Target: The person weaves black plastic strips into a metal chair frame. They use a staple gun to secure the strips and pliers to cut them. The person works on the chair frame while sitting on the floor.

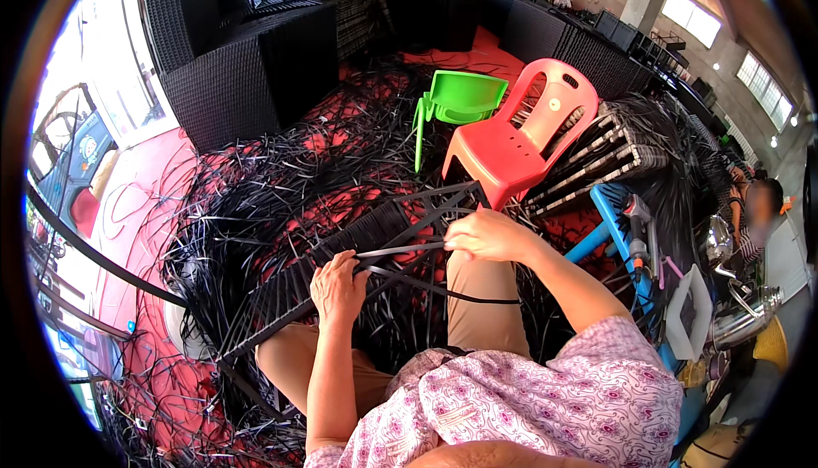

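Note:
Across my lap leans a black furniture frame (281,319), partly wound with dark flat strips. A black plastic strip (400,250) runs taut between my hands. My left hand (339,287) is closed at the strip's left end, against the edge of the wound part. Above my right knee, my right hand (487,235) pinches the strip's other end between thumb and fingers. A second dark strip (443,289) curves below, over my thigh. Parts of the frame are hidden by my hands.
Loose black strips (230,195) lie heaped over the red floor (141,204). Ahead stand a green plastic chair (464,97) and a red plastic chair (503,148). Dark wicker furniture (226,84) fills the back. Right of me, tools lie on a blue stool (609,212); another person (758,212) is farther right.

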A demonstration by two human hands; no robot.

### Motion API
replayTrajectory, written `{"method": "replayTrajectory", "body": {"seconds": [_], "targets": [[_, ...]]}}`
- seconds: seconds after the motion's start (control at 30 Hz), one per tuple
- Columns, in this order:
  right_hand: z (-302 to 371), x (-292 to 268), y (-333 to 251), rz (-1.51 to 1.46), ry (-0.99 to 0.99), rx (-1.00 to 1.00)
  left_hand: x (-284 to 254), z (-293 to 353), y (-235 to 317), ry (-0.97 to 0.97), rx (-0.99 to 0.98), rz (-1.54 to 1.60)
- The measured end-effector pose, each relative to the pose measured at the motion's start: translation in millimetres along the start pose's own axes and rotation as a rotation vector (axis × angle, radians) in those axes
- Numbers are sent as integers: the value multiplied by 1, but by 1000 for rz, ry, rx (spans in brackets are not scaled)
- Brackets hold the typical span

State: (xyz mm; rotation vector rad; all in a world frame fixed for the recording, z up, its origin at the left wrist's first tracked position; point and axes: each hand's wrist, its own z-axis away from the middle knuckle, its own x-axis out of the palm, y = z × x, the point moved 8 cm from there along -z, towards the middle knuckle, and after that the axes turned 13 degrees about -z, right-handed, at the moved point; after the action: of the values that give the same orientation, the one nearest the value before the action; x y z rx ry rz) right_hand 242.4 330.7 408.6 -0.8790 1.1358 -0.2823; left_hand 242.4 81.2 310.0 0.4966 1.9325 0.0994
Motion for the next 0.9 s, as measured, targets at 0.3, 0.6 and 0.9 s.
{"method": "replayTrajectory", "body": {"seconds": [0.3, 0.6, 0.9], "targets": [[113, -25, 78, -292, 137, 370, -3, -1, 4, 4, 5, 1], [199, -1, 194, -616, 191, 599, 9, -3, 0, -6, 19, 24], [216, -2, 215, -543, 95, 845, 2, -7, 1, -8, -19, -5]]}}
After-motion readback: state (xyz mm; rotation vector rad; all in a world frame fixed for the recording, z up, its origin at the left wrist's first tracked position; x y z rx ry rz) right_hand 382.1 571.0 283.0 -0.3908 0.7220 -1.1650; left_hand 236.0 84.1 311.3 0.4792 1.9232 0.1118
